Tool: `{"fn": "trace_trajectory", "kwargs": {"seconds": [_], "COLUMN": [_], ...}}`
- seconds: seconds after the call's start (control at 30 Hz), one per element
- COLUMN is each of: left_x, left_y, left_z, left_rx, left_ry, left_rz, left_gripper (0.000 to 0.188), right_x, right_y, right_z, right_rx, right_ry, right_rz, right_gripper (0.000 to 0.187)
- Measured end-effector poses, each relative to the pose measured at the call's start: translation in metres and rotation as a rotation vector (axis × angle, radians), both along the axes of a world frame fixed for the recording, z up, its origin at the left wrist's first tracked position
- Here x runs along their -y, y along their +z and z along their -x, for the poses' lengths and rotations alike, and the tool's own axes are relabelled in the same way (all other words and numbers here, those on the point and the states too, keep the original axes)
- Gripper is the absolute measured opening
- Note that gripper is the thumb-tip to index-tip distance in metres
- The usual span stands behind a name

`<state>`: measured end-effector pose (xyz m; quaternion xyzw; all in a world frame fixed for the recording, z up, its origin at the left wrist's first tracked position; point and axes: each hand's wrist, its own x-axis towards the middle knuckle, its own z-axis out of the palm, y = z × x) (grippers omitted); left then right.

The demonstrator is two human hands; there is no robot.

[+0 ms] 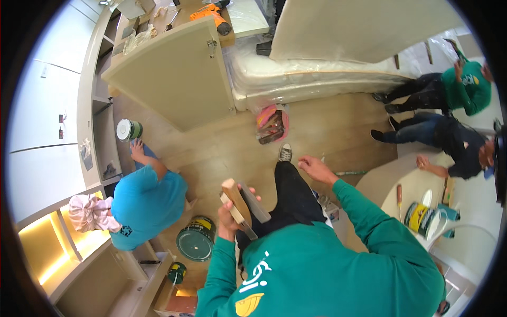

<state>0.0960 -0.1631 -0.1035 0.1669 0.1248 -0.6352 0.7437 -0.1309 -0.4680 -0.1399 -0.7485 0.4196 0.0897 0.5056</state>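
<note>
Green cloth fills the lower middle of the frame: the shirt (338,274) of the person wearing the camera, with a white and yellow print. Left of centre, the left hand (228,221) grasps a small bundle of flat tools (238,201), with wooden handles and greyish metal blades, held tilted above the dark trousers (293,195). The right hand (316,170), right of centre, is raised with its fingers curled; whether anything small sits between the fingertips cannot be told. Near it, one canvas shoe (285,153) stands on the wood-look floor (211,156).

Above the shoe, a pink bag (285,120) on the floor holds dark tools. Left of the left hand stands a large dark green bucket (195,244), with a smaller green can (177,272) below it, toward the lower left. Farther left, a co-worker in a blue shirt (150,195) bends low, one hand close to a white-lidded can (128,130).

At the top of the frame, an orange drill (212,13) lies on a bench (182,15), and a beige panel (174,79) with a metal hinge leans near it. Plastic-wrapped padding (311,74) lies to the panel's right. Two more people are at the right edge, above a curved bench (377,198) bearing a yellow-labelled can (420,219) and a scraper (400,195).
</note>
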Motion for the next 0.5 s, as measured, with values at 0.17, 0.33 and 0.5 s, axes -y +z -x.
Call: {"fn": "trace_trajectory", "kwargs": {"seconds": [0.17,0.33,0.5], "left_x": [0.036,0.049,0.039], "left_y": [-0.081,-0.196,-0.256], "left_z": [0.032,0.064,0.071], "left_rx": [-0.131,-0.372,-0.515], "left_ry": [-0.064,-0.143,-0.128], "left_rz": [-0.053,-0.012,-0.122], "left_gripper": [0.069,0.071,0.074], "right_x": [0.081,0.142,0.218], "right_y": [-0.160,-0.372,-0.556], "right_z": [-0.069,-0.124,-0.143], "right_rx": [0.025,0.042,-0.178], "right_ry": [0.121,0.169,0.247], "right_rz": [0.021,0.179,0.463], "right_gripper": [0.036,0.031,0.031]}}
